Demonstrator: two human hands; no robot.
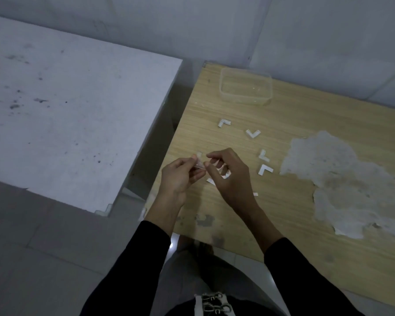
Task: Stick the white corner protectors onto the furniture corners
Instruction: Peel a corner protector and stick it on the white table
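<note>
Both hands are up over the near-left part of the wooden table [294,124], working one small piece.
- left hand [179,179]: thumb and fingertips pinch a pale, partly see-through corner protector [198,165], held clear of the tabletop.
- right hand [228,174]: thumb and index pinch the right edge of the same piece, other fingers loosely curled. Can't tell if it has the protector body or a film on it.
- Hands nearly touch at the pinch point. Black sleeves on both arms.

Loose protectors, white L-shapes, lie flat on the wood:
- far one [224,122]
- second one [253,133], just right of it, lying as a V
- close pair [263,163], right of the right hand
- white bits showing under and beside the hands [211,180], mostly hidden, shape unclear.

A clear plastic container [245,87] sits at the far-left corner of the wooden table, well apart from the hands. Contents not readable.
A peeled veneer patch [340,179], grey-white, is on the right part of the top, just beside the close pair.
A white table [66,99], scuffed, stands to the left across a narrow gap.
</note>
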